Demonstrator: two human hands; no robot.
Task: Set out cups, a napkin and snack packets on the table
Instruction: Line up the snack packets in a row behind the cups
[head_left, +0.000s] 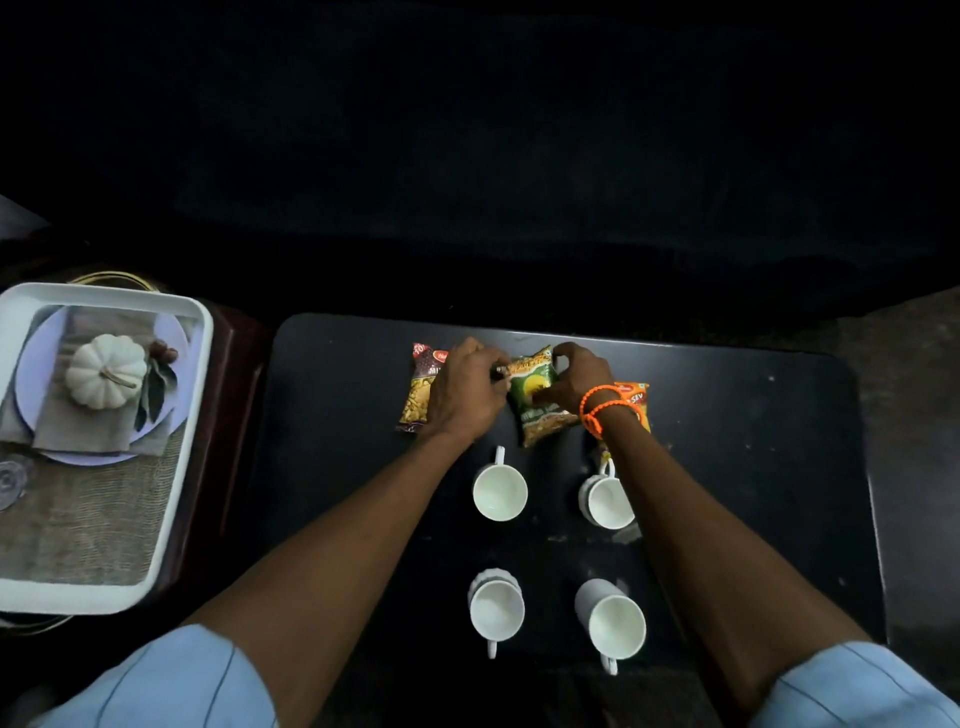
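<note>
A dark table (753, 415) with rounded corners is seen from above by the person leaning over it. Beside its left edge, a white tray (200, 364) sits on a separate dark stand; inside the tray are a pale plate, a folded grey napkin (83, 426) and a small white pumpkin (106, 370) with leaves.

Four white cups stand upright and empty in a square on the near half of the table: far left cup (500, 491) and far right cup (608, 500) with handles pointing to the far edge, near left cup (496, 609) and near right cup (618, 626) with handles pointing to the near edge. Both forearms reach over them; the right forearm partly covers the far right cup.

Three snack packets lie in a row near the far edge, long axes running roughly far to near. The left hand (467, 389) lies over the maroon and yellow packet (418, 400) and pinches the left side of the green packet (537, 397). The right hand (576, 379), with orange bands at the wrist, grips the green packet's right side. That packet is tilted slightly, its top towards the far edge. The orange packet (636, 402) lies flat, partly hidden under the right wrist.
</note>
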